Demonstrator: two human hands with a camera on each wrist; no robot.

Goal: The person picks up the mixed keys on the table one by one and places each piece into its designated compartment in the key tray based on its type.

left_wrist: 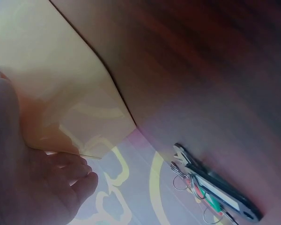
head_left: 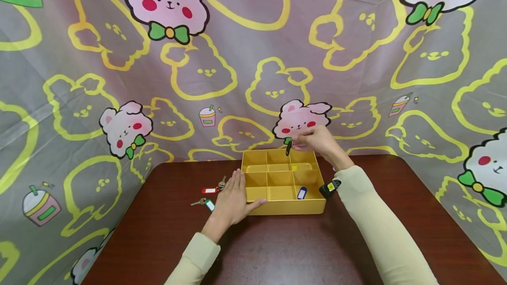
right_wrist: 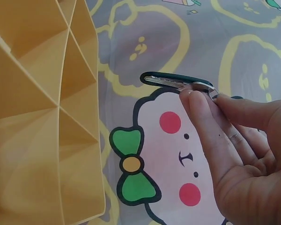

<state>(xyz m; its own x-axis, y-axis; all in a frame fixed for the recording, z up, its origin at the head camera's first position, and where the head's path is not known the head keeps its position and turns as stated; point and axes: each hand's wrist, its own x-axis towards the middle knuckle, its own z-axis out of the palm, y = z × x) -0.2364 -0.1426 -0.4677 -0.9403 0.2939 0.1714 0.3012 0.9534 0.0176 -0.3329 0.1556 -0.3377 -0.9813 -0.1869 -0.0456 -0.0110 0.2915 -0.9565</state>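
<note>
My right hand pinches a key with a dark key tag by its ring end. It hangs above the back row of a yellow divided box. My left hand rests against the box's left side, fingers straight and thumb over the front rim. A blue key tag lies in the front right compartment. A small yellow piece shows in the back row, partly hidden by a divider. Left of the box lie keys with a red tag and a green tag.
A black key tag with a key also lies on the table beside my left hand. The box stands near the back edge of the brown table. Patterned cloth hangs behind and at both sides.
</note>
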